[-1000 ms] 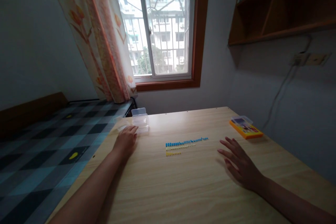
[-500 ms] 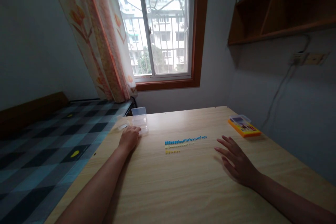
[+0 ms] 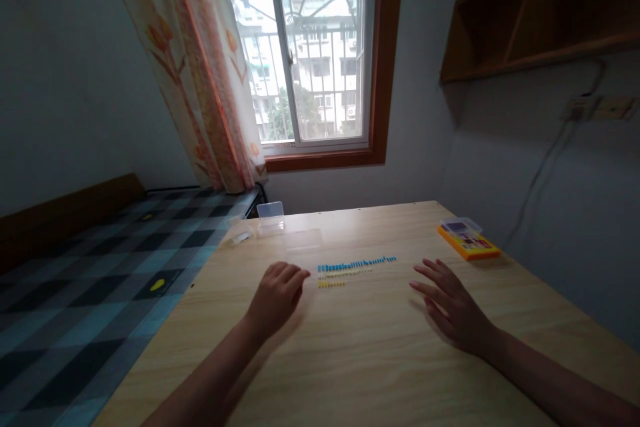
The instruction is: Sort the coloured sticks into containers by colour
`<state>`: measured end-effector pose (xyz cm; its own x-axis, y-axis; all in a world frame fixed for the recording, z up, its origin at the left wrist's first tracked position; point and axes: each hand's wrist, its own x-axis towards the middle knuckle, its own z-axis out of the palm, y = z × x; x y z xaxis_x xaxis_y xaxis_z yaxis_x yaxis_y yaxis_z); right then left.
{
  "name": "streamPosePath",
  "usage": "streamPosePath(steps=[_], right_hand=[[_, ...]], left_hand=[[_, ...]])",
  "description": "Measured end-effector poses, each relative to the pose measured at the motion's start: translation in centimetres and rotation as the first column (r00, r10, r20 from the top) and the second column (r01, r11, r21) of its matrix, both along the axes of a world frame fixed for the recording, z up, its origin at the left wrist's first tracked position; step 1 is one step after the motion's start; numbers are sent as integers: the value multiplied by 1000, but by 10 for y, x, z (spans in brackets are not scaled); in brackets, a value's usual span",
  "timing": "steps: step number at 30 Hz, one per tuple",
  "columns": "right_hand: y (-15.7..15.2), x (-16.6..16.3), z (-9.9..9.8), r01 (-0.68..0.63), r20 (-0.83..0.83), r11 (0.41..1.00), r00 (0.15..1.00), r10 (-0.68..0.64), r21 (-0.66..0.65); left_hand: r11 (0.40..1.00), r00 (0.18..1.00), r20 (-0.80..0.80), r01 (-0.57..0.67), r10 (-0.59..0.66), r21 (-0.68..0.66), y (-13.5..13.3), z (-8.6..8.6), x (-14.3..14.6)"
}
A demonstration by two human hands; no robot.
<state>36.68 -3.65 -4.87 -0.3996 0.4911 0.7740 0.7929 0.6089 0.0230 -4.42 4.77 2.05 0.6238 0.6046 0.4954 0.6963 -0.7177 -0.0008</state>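
Note:
My left hand (image 3: 281, 297) is just left of the rows of small pieces, its fingers bent and drawn together, fingertips close to the row ends. Whatever it may pinch is hidden or too small to make out. Blue pieces (image 3: 353, 265) form the longest row, pale ones (image 3: 345, 273) lie in front of it, and a short row of yellow pieces (image 3: 330, 284) is nearest me. To their right, my right hand (image 3: 447, 307) rests with fingers spread, holding nothing. A clear plastic box (image 3: 271, 220) with its lid raised stands at the far left of the table.
The wooden table (image 3: 320, 373) carries an orange case (image 3: 469, 240) with a clear lid at its right edge. A faint clear rectangular thing (image 3: 303, 239) lies beside the plastic box. A bed with a checked cover (image 3: 100, 320) adjoins the left side.
My left hand has left the clear box and moved right and nearer, to the left end of the rows. My right hand stays almost still. The view has shifted slightly.

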Motion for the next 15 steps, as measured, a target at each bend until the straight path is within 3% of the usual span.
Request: streamPosePath(steps=[3,8,15], right_hand=[[-7,-1,8,-33,27,999,999,33,14],[-31,-10,35,-114,41,989,993,111,95],[-90,-9,85,-24,21,992,1000,22,121]], left_hand=[[992,993,-7,121,-121,-26,-47,-2,32],[985,987,4,158,-158,-76,-107,-13,62],[977,986,63,164,-156,-139,-126,-30,60]])
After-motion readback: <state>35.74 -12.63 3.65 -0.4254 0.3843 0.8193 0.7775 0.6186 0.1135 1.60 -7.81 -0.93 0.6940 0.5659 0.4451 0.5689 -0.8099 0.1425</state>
